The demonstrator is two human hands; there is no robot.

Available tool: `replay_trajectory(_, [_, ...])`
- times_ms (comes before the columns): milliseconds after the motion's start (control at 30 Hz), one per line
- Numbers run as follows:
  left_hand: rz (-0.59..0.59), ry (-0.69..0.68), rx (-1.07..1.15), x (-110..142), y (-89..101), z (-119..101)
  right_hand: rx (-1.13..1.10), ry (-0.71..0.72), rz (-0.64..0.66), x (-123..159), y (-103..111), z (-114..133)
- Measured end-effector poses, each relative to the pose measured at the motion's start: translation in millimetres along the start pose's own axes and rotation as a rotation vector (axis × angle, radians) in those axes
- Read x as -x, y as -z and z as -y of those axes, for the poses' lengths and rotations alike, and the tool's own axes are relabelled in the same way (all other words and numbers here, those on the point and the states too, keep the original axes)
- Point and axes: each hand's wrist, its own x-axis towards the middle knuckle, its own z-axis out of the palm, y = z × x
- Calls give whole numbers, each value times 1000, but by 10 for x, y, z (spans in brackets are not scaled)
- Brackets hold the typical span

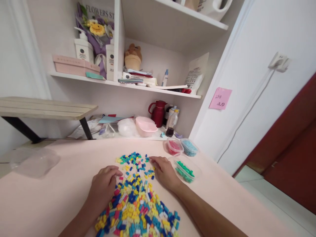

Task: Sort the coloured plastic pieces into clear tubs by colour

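A wide heap of small coloured toy bricks (133, 210) in blue, yellow, teal, pink and white is spread over the pink tabletop. Beyond it lies a smaller scatter of bricks (133, 158), many of them green and blue. My left hand (105, 184) rests at the left side of the heap, fingers loosely bent and apart from the thumb, nothing visible in it. On the other side, my right hand (164, 171) reaches with its fingertips beside a few blue and green bricks; its thumb stands apart. Right of it, a clear tub holds green bricks (185, 171).
Behind the green tub stand a tub of pink bricks (174, 146) and a tub of light blue bricks (189, 147). A clear plastic container (34, 163) lies far left, near a wooden stand (46, 108). A pink bowl (146, 126), red jug (158, 113) and bottle (172, 123) line the back.
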Motion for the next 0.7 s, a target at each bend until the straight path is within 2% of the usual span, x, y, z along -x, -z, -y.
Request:
replay_trajectory(200, [-13, -20, -4, 0, -12, 19, 80, 19, 61, 8, 28, 20])
replay_trajectory(367, [-11, -11, 0, 3, -22, 36, 274, 106, 195, 19, 26, 78])
replay_trajectory(433, [-2, -4, -3, 4, -21, 39, 280, 140, 230, 20, 29, 97])
replay_trajectory(500, [8, 0, -3, 6, -17, 36, 178, 159, 228, 16, 39, 97])
replay_trajectory(567, [11, 2, 1, 8, -10, 29, -26, 154, 186, 6, 53, 75])
replay_trajectory(633, [7, 3, 6, 10, -4, 21, -212, 109, 94, -7, 62, 39])
replay_trajectory(700, [3, 1, 6, 12, 0, 17, -274, 39, -13, -21, 52, 0])
